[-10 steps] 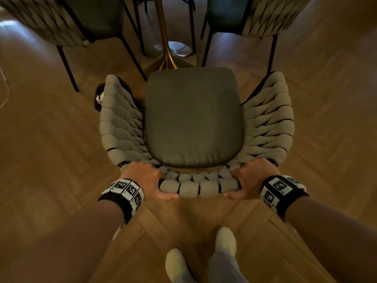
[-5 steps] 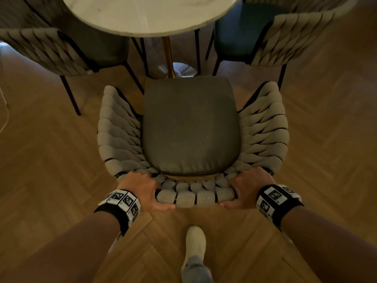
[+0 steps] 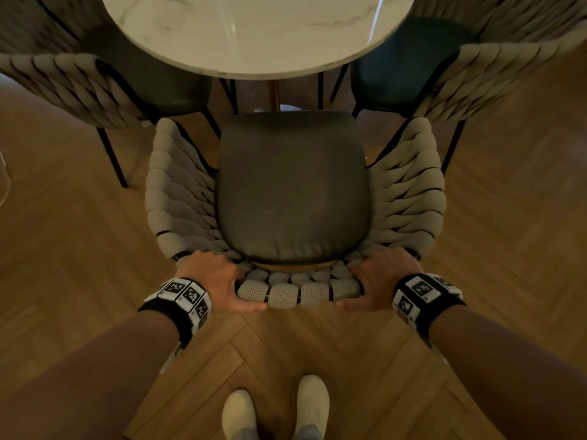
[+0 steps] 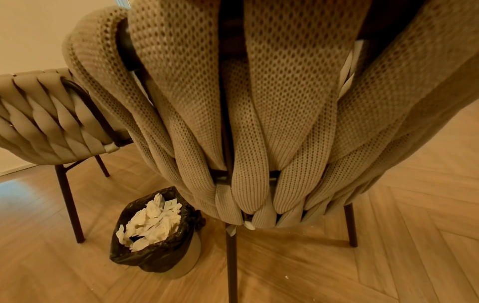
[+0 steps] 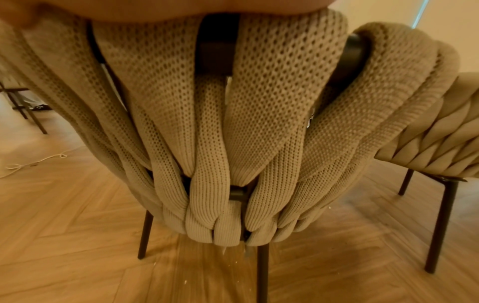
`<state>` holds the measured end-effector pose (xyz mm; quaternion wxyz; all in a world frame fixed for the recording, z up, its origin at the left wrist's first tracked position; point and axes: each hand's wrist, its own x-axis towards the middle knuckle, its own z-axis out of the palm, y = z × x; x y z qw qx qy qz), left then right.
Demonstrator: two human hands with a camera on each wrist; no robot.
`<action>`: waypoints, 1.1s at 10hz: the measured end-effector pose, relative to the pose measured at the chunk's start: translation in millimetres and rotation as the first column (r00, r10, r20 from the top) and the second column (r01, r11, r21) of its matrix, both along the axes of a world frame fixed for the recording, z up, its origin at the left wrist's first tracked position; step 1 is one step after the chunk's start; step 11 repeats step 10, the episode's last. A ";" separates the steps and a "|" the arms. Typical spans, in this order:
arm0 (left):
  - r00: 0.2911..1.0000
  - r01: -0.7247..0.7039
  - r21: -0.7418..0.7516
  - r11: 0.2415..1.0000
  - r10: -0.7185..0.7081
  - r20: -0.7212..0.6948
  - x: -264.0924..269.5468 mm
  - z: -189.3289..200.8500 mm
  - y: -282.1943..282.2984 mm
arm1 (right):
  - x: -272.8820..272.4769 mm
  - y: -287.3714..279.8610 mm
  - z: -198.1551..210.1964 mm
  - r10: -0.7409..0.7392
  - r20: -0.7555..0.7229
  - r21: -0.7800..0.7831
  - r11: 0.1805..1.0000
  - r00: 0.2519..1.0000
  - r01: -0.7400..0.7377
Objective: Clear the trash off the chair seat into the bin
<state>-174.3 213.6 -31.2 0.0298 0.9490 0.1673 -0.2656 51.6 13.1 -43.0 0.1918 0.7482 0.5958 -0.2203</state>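
Note:
A chair with a beige woven back (image 3: 298,292) and a dark grey seat cushion (image 3: 293,188) stands in front of me; no trash shows on the cushion. My left hand (image 3: 219,281) grips the top rail of the chair back at its left end. My right hand (image 3: 378,281) grips the same rail at its right end. In the left wrist view a small bin (image 4: 158,231) lined with a black bag, filled with white crumpled paper (image 4: 150,219), stands on the floor beside the chair's left rear leg. The woven back (image 5: 233,143) fills the right wrist view.
A round white marble table (image 3: 257,30) is just beyond the seat's front edge. Two matching woven chairs stand at the left (image 3: 79,87) and right (image 3: 476,68) of the table. Small white crumbs (image 5: 185,281) dot the wooden floor. A white cord (image 5: 31,164) lies on the floor.
The chair has moved forward toward the table, and the marble top has come into view above the seat. Both hands stay on the top rail. My feet have stepped forward behind it.

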 end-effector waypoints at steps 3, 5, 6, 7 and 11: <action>0.994 -0.001 -0.013 1.000 0.000 -0.112 6.4 17.2 13.6 | 1.7 18.7 -1.0 -0.020 0.008 -0.050 0.999 1.000 0.021; 0.989 -0.040 -0.041 0.998 0.033 -0.146 7.3 9.6 12.7 | -0.5 17.7 -1.2 -0.068 -0.002 -0.062 0.996 0.998 0.068; 0.994 -0.045 -0.037 0.998 0.041 -0.100 2.6 -1.0 9.4 | -2.8 9.1 -0.3 -0.071 0.010 -0.010 0.997 0.997 0.071; 0.992 -0.122 -0.057 0.991 0.122 -0.014 -15.5 -1.3 -1.2 | -15.3 -0.1 15.2 -0.093 0.043 -0.001 0.996 0.995 0.093; 0.902 -0.427 -0.489 0.760 0.394 -0.176 -115.2 76.7 -5.7 | -95.2 3.9 56.9 -0.438 -0.079 -0.188 0.889 0.895 0.418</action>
